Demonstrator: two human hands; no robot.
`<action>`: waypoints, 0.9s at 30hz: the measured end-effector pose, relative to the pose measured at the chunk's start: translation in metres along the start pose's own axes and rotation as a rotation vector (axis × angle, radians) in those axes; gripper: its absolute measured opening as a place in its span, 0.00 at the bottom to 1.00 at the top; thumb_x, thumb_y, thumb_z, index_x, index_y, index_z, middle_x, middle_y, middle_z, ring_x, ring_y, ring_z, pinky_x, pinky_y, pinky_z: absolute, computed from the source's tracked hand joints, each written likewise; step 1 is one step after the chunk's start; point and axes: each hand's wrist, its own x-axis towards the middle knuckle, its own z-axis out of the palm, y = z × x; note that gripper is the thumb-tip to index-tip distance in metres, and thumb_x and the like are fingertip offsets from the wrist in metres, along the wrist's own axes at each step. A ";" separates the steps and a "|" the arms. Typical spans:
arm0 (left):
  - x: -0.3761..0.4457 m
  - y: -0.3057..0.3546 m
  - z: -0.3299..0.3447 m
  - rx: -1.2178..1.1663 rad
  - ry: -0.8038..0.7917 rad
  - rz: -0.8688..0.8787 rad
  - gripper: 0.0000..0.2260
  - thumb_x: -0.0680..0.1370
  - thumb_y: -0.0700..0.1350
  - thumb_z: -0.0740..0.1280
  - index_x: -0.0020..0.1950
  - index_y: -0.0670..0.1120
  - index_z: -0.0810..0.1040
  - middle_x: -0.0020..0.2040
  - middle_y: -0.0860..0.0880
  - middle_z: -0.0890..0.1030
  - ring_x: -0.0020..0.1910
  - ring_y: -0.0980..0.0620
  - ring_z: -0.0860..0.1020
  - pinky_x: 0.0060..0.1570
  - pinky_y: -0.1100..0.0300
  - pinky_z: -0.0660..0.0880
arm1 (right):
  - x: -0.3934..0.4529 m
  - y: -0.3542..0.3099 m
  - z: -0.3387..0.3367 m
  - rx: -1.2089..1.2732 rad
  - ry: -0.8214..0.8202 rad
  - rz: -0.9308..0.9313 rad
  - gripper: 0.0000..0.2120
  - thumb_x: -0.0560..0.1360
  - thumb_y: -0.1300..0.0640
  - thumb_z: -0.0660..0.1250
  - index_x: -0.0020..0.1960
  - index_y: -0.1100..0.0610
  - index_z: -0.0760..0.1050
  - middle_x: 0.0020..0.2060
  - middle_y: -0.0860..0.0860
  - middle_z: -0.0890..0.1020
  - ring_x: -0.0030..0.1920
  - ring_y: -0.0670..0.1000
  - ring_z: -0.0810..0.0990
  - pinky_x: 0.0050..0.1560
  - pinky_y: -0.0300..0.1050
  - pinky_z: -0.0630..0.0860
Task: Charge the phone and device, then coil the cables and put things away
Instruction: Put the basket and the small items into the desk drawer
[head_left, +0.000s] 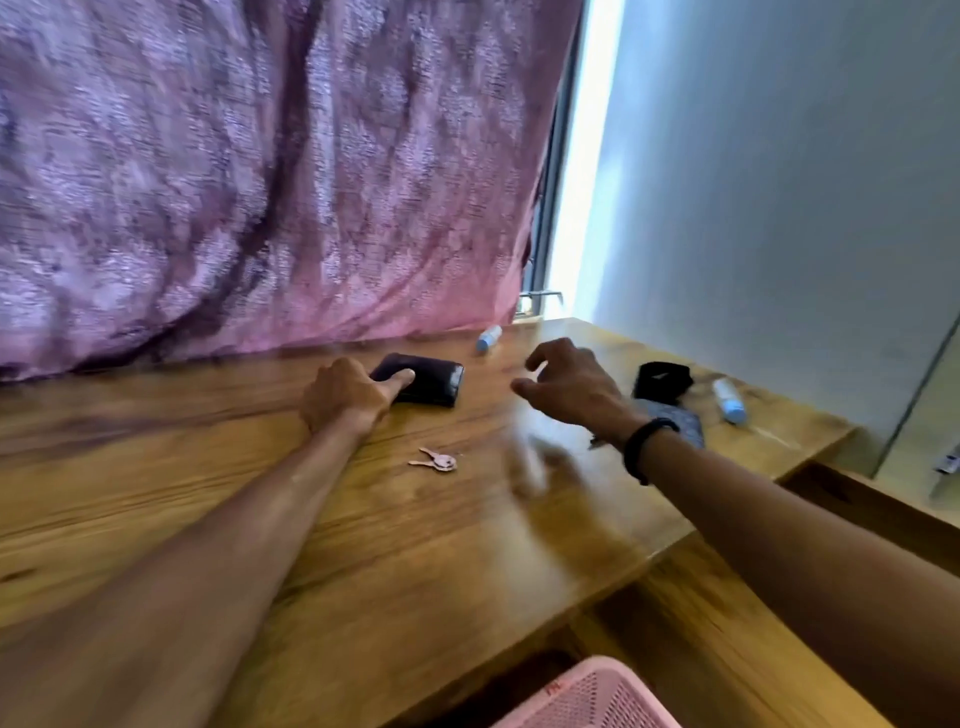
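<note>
Left hand (345, 400) is on the dark wallet-like case (421, 385) at the far middle of the table (208, 493): thumb lies across its near left corner, the other fingers are hidden, so I can't tell if it's a full grip or just a press. Right hand (566, 387) hovers right of the case, fingers loosely curled and spread, holding nothing.

I read this as the put-away stage, or the very start; I see no phone and no cable. There's a blurred smear on the table near the right wrist, can't say what it is. A black pouch (662, 382) sits far right on a patterned cloth (680, 423); it may hold the charging gear, but that's a guess.

Next move as I judge it: close on the case, lift it, and bring the right hand in to open or take it.

Room: keys (435, 460) lie just near of the case, in the pull-back path. One small bottle (488, 339) lies far by the curtain (260, 182), another bottle (728, 400) far right near the table edge. The curtain hem touches the far edge, so no space behind the case. The near middle of the table is the open lane. A pink basket (587, 699) sits below the near edge.
</note>
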 end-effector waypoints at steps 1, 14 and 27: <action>-0.002 0.001 -0.001 -0.038 -0.004 0.046 0.33 0.63 0.76 0.69 0.49 0.48 0.84 0.50 0.46 0.86 0.50 0.41 0.83 0.44 0.55 0.75 | -0.004 0.016 -0.014 -0.066 0.059 -0.005 0.17 0.76 0.48 0.74 0.60 0.56 0.80 0.55 0.55 0.83 0.59 0.56 0.80 0.55 0.43 0.74; -0.039 0.018 -0.013 -1.043 -0.154 0.082 0.24 0.68 0.42 0.81 0.61 0.37 0.81 0.55 0.39 0.84 0.42 0.47 0.85 0.36 0.59 0.84 | -0.044 0.097 -0.090 0.101 -0.078 0.422 0.21 0.69 0.57 0.83 0.57 0.64 0.80 0.52 0.58 0.80 0.50 0.57 0.80 0.47 0.54 0.83; -0.189 0.073 -0.081 -1.027 -0.655 0.192 0.24 0.71 0.36 0.79 0.64 0.43 0.75 0.53 0.36 0.83 0.46 0.40 0.87 0.40 0.53 0.85 | -0.109 0.104 -0.144 0.773 -0.050 0.456 0.18 0.75 0.69 0.75 0.64 0.66 0.80 0.55 0.61 0.86 0.55 0.59 0.85 0.49 0.51 0.85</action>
